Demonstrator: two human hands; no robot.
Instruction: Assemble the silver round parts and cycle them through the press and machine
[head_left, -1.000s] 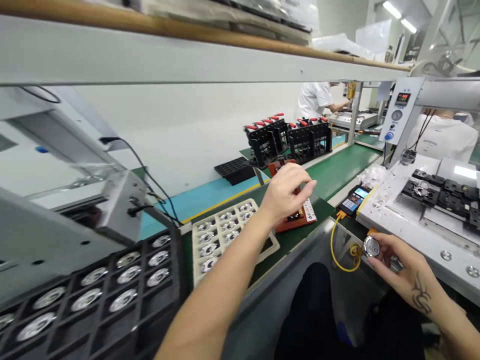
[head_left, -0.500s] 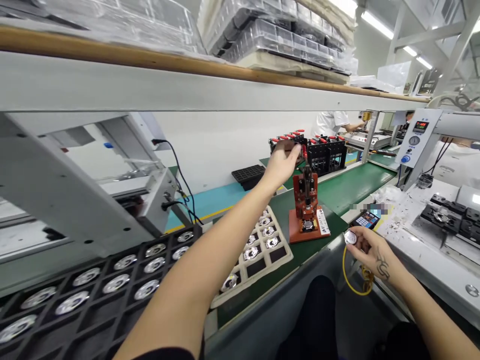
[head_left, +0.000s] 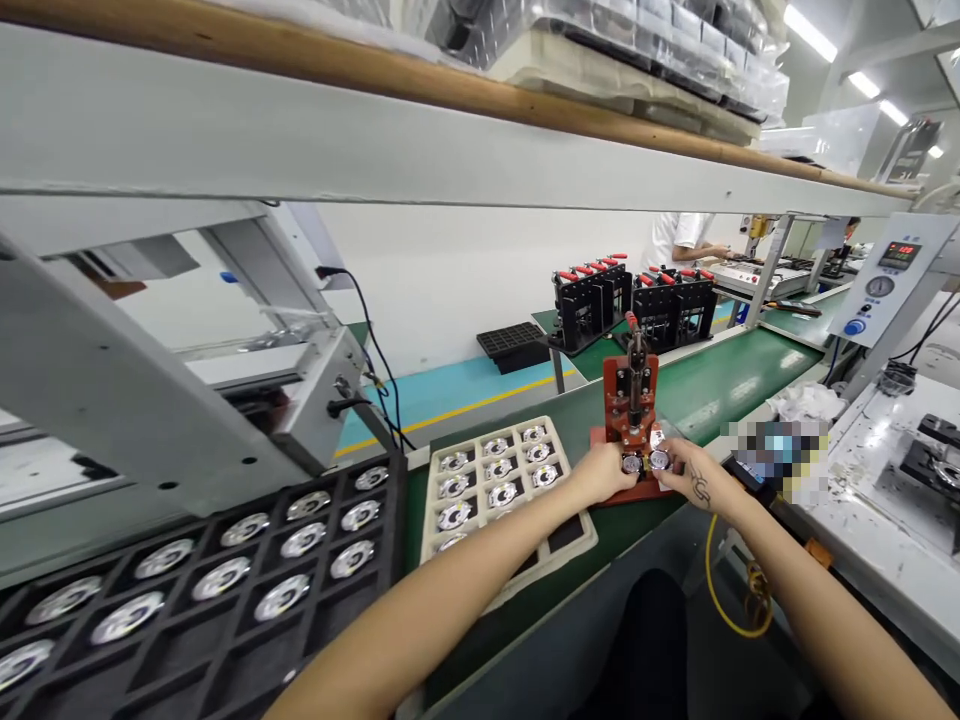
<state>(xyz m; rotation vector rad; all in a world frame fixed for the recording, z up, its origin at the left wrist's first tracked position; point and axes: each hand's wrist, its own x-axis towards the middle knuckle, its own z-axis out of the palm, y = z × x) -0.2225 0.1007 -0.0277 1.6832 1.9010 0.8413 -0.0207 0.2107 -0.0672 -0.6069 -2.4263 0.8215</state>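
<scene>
A red toggle press [head_left: 631, 400] with an upright lever stands on the green bench. My left hand [head_left: 604, 474] is at its base, fingers closed on a round silver watch part [head_left: 632, 463]. Whether that part still rests in the press seat cannot be made out. From the other side my right hand [head_left: 696, 474] pinches a second round watch part [head_left: 659, 460], right beside the first. Left of the press lies a cream tray [head_left: 590, 535] with several silver round parts in its compartments, partly covered by my left forearm.
A black tray [head_left: 244, 660] with more round parts lies at the lower left. Black fixtures with red handles [head_left: 592, 300] stand behind the press. A shelf beam [head_left: 360, 165] crosses overhead. At right are a control box [head_left: 877, 285] and a yellow hose [head_left: 712, 590]. Another person [head_left: 679, 238] works far back.
My left hand has come down from the press lever to the base and closed on the part there. My right hand has moved left to the press with its watch part. The view has shifted.
</scene>
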